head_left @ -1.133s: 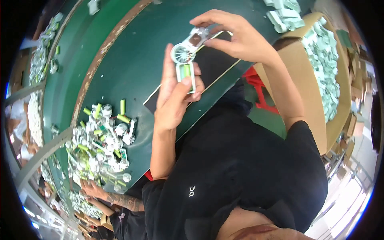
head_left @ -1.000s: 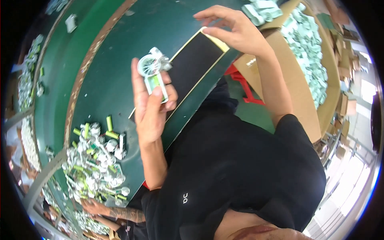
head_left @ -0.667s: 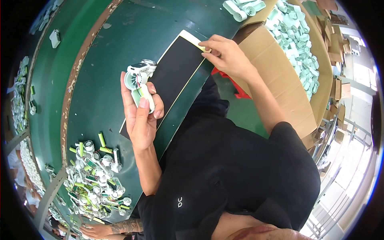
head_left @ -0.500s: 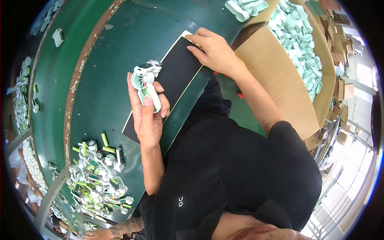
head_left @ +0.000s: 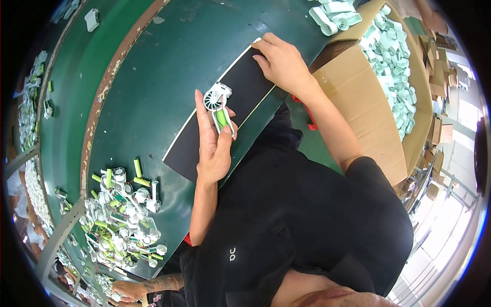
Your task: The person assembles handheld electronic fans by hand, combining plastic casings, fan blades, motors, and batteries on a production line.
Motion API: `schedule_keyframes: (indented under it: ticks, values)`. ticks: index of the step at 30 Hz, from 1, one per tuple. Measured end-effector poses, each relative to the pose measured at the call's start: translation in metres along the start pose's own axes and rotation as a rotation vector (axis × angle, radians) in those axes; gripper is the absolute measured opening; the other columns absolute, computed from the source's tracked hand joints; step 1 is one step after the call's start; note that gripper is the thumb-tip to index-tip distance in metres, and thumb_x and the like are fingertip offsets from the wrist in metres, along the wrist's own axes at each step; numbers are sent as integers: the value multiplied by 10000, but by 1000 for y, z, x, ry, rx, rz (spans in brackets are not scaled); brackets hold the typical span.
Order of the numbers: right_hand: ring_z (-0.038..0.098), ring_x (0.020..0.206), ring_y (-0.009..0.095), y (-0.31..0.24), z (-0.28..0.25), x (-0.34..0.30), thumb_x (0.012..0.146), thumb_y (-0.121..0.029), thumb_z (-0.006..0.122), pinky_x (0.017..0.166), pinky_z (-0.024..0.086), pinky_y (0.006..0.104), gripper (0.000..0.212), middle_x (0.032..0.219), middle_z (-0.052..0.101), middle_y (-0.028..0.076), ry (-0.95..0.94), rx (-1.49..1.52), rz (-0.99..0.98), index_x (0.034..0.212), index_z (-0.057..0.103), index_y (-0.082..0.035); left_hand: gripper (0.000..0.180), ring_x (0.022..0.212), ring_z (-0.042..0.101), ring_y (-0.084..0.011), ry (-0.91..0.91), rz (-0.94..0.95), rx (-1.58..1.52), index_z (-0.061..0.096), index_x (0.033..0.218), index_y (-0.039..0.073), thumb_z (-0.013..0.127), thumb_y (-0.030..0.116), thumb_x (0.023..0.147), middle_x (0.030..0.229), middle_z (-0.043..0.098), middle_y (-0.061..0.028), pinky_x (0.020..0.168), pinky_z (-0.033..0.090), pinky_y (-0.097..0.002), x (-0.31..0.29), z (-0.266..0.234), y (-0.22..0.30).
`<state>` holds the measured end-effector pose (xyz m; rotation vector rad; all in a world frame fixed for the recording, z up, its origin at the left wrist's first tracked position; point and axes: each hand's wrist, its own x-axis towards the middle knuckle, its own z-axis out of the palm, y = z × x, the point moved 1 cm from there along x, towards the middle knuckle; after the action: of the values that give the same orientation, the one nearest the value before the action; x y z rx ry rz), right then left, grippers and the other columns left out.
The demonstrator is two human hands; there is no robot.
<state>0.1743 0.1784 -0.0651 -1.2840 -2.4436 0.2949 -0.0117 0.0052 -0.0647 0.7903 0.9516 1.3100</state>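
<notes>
My left hand is closed around a white handheld fan body, its round spoked head up and a green battery showing in the handle. Thin red wire runs along the handle near the head. The fan is held above a long black mat with pale edges. At the mat's far end rests my right hand, thumb and forefinger apart at the pale corner, with nothing visible between them.
A pile of white fan parts with green batteries lies at the near left. Pale green shells sit at the far right of the table, and more fill a cardboard box. Beyond a rusty rail runs a green belt. Another person's forearm reaches in at the lower left.
The fan in my left hand has turned so its spoked face shows, and the green battery is more visible. The view has shifted slightly; my right hand stays at the mat's far corner.
</notes>
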Motion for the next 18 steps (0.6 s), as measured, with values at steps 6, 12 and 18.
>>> schedule_keyframes:
  ticks: [6,12,18]
  values:
    - [648,744,233,10,-10,10,823,-101,797,695,534,370,229,854,636,80,-27,208,165,1025,718,-25,830,835,483,-114,71,73,126,-84,1670,106,393,-44,1007,1197,548,-104,736,462,-256,3,-3,-17]
    - [645,690,193,10,-16,12,807,-88,822,664,532,332,199,785,669,65,-120,315,365,964,724,-16,815,829,480,-111,67,76,110,-74,1669,98,389,-39,1012,1187,549,-100,733,461,-257,3,-5,-17]
    - [674,693,164,11,-5,-4,817,-30,805,652,537,297,129,780,704,61,127,291,101,923,733,-17,803,824,482,-115,75,80,144,-65,1669,94,384,-36,1016,1175,546,-104,740,461,-257,3,-5,-20]
